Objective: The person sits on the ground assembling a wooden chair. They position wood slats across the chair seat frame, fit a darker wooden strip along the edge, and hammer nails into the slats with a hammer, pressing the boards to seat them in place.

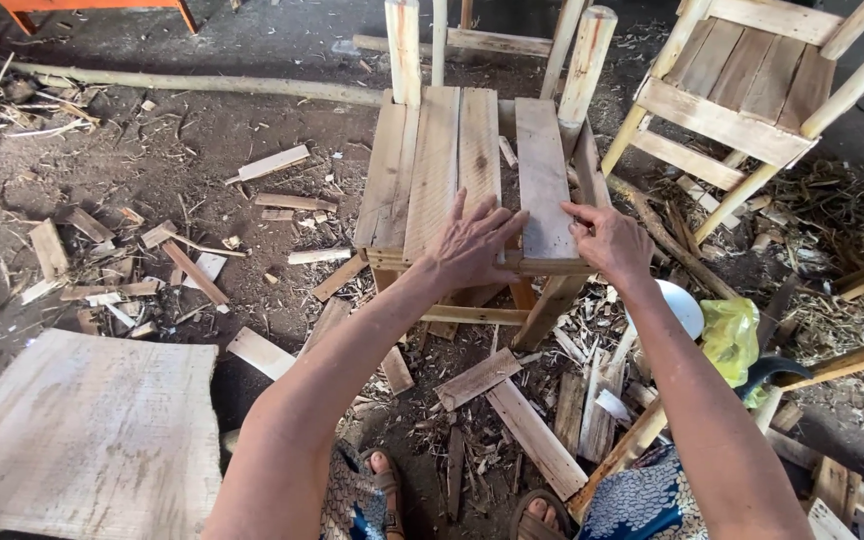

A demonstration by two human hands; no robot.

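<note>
Item: unfinished chair [472, 190], bare wood, standing on the dirt floor [202, 150] straight ahead of us. We take it as the landmark for all that follows.

- Seat slats: three slats sit side by side on the chair's left and middle; one separate slat [542, 180] lies on the right, with a dark gap between it and the others.
- Left hand [472, 245]: flat, fingers spread, palm down on the near ends of the middle slats, at the chair's front rail. It presses and grips nothing.
- Right hand [607, 240]: at the near end of the separate slat, fingers curled onto its front edge at the front rail. We cannot tell if it pinches anything small.
- Back posts: two round posts rise at the far side of the chair, one at each rear corner.
- Second chair [752, 90]: finished frame, slatted seat, tilted, to the right of and beyond the landmark chair, well apart from it.
- Board [87, 430]: wide, pale, flat on the floor, near left of the chair.
- Offcuts [512, 400]: short strips and splinters scattered under and before the chair, more of them to its left.
- Yellow bag [732, 335] and a white round thing [680, 305]: near right of the chair, just beside our right forearm.
- Pole [202, 85]: long, thin, lying on the floor far left of the chair.
- Feet in sandals [542, 515]: nearest us, below the chair.
</note>
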